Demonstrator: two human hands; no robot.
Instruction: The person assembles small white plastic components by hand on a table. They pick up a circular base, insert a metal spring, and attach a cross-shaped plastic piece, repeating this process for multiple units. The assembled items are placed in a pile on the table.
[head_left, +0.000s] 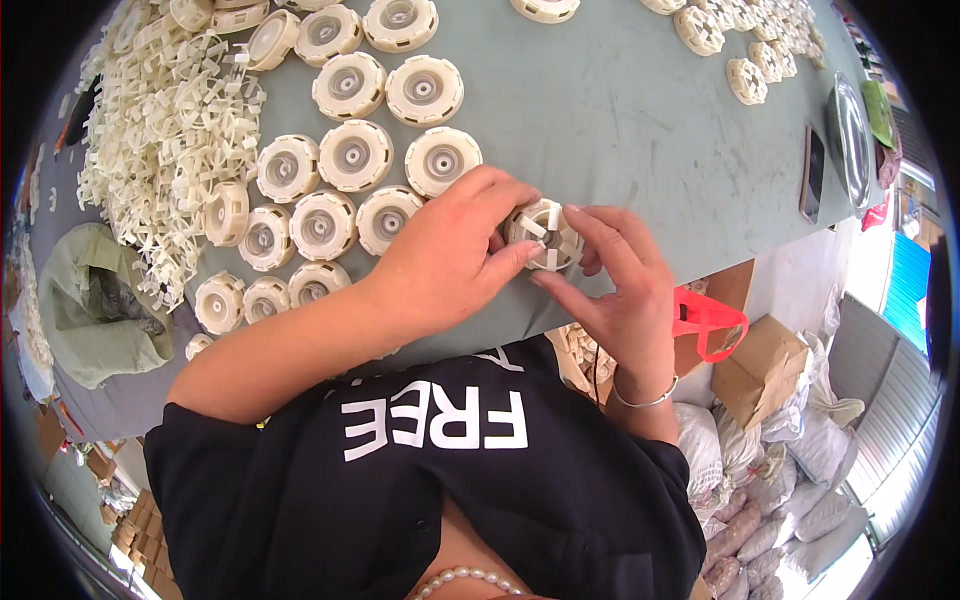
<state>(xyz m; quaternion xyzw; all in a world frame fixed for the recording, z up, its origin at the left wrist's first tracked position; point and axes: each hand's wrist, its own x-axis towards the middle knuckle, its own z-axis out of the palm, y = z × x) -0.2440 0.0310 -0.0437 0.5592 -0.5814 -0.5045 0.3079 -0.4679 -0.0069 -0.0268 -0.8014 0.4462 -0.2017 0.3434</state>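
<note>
A round, cream-white plastic housing with an open spoked top is between my two hands near the table's front edge. My left hand grips its left side, the thumb lying against the spokes. My right hand closes on the right side, with fingers at the far rim and thumb at the near rim. Its underside and part of its left rim are hidden by my fingers. Just left of my left hand stand several round cream housings with clear, ringed centres, set in loose rows.
A heap of small cream plastic clips covers the left side. Several spoked parts lie at the far right, with a phone and shiny oval tray nearer. Below the table's right edge are a red bag, a cardboard box and sacks.
</note>
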